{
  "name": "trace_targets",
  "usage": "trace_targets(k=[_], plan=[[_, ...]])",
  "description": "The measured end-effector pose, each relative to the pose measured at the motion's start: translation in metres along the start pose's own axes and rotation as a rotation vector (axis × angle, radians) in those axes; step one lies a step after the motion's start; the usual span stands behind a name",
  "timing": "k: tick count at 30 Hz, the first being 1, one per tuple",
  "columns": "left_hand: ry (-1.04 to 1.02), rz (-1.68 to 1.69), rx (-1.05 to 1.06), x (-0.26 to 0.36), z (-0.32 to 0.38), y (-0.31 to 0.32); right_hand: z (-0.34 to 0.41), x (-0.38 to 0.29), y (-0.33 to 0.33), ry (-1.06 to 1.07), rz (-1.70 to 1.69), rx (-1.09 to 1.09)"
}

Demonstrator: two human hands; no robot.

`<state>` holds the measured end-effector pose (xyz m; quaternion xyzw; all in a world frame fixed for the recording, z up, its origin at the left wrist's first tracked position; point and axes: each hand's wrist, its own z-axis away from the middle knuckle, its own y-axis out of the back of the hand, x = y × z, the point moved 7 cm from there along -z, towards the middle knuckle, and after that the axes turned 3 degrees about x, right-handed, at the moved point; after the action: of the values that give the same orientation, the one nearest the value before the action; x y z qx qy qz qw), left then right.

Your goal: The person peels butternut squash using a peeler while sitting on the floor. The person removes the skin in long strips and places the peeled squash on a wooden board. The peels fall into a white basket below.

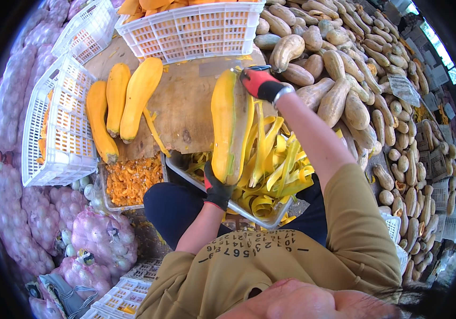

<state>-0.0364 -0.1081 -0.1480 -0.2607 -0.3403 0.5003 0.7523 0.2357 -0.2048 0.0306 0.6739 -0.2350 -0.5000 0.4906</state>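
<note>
A partly peeled squash (224, 127) stands lengthwise before me, yellow on its left, with tan and green skin along its middle and right. My left hand (216, 189), in a black and red glove, holds its lower end. At the upper end is my right hand (260, 83), gloved the same way and closed around a peeler (256, 68), whose blade is mostly hidden. Under the squash, long yellow peels (269, 159) fill a metal tray (232, 207). Three peeled squashes (138, 99) lie on the wooden board (184, 107) to the left.
A white plastic crate (192, 34) of orange pieces stands beyond the board. Another crate (58, 123) is at the left. Orange scraps (134, 181) fill a tray below the board. Unpeeled squashes (343, 99) are heaped at right, and net bags of onions (104, 239) lie at left.
</note>
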Motion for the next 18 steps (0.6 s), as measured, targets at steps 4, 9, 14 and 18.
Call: trace_targets(k=[4, 9, 14, 18], plan=[[-0.032, -0.032, -0.067, -0.006, -0.011, 0.007, 0.133, -0.025, -0.035, -0.095, -0.144, 0.238], [-0.333, -0.375, -0.15, 0.008, -0.002, -0.002, 0.307, -0.063, -0.105, -0.206, -0.287, -0.107], [-0.002, 0.012, -0.023, -0.005, -0.001, -0.004, 0.314, -0.038, -0.076, -0.131, -0.382, -0.158], [-0.064, -0.026, -0.1, 0.0, 0.001, -0.012, 0.153, 0.006, -0.01, -0.102, -0.355, 0.269]])
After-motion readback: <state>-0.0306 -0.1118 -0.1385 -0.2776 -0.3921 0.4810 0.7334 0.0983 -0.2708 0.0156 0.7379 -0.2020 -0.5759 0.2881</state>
